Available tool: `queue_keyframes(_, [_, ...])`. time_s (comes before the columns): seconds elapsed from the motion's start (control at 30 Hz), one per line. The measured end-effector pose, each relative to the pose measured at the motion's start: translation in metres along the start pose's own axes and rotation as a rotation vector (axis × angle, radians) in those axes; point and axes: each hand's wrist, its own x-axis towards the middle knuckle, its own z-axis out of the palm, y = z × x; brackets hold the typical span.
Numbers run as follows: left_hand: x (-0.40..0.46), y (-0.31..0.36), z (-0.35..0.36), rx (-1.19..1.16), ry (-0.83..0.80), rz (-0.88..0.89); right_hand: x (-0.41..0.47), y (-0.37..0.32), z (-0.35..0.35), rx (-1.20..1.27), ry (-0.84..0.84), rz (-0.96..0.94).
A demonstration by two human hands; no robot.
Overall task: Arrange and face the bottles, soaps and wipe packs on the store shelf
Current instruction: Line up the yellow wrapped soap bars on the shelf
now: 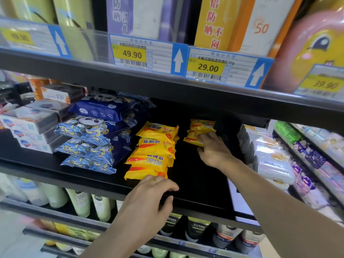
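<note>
Yellow soap packs stacked, orange-printed, under right hand

You're looking at evenly bright store light from above, though the back of the black middle shelf sinks into deep shadow. The price labels near the centre read sharp. Toward the edges the wide lens bends the shelf rails and smears detail: the pink bottle at top right and the lower-left bottles are blurred.
</note>
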Motion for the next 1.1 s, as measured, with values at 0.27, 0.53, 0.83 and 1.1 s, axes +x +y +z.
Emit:
queue_keyframes(0.27, [-0.009, -0.012, 0.009, -0.02, 0.011, 0.061, -0.014, 0.009, 0.005, 0.096, 0.054, 0.01])
queue_keyframes(0.53, [-0.014, -0.017, 0.012, -0.029, 0.036, 0.125, -0.042, 0.004, 0.007, 0.201, 0.11, 0.05])
queue_keyframes(0.83, [-0.015, -0.011, 0.007, -0.026, 0.02, 0.066, -0.077, 0.006, 0.003, 0.278, 0.069, 0.042])
queue_keyframes(1.1, [-0.003, 0.016, -0.013, -0.469, -0.039, -0.257, -0.164, -0.011, -0.013, 0.612, 0.264, -0.167])
